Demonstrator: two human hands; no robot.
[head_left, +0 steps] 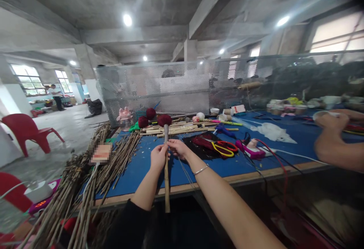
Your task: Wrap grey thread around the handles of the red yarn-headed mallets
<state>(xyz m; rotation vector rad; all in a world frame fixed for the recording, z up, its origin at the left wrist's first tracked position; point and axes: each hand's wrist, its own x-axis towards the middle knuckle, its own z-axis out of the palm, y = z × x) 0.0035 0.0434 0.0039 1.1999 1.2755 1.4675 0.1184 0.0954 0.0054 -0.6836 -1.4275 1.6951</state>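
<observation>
A wooden stick (167,188) stands nearly upright in front of me, topped by a dark red fuzzy ball (164,120). Just under the ball the stick has a grey wrapping (166,132). My left hand (158,157) is closed around the stick below that wrapping. On the stick's right side my right hand (179,148) pinches, fingers touching it, and a thin grey string (185,171) trails down from there. Its exact hold at the fingertips is too small to make out. Two more dark red balls (143,122) lie behind.
Bundles of thin sticks (122,158) cover the blue table's left end. Yellow-and-red-handled scissors (223,148) rest on black plastic to the right, near a blue glue gun (224,130) and a purple power strip (251,150). Another person's hands (331,123) work at far right. A perforated metal screen (184,85) stands behind.
</observation>
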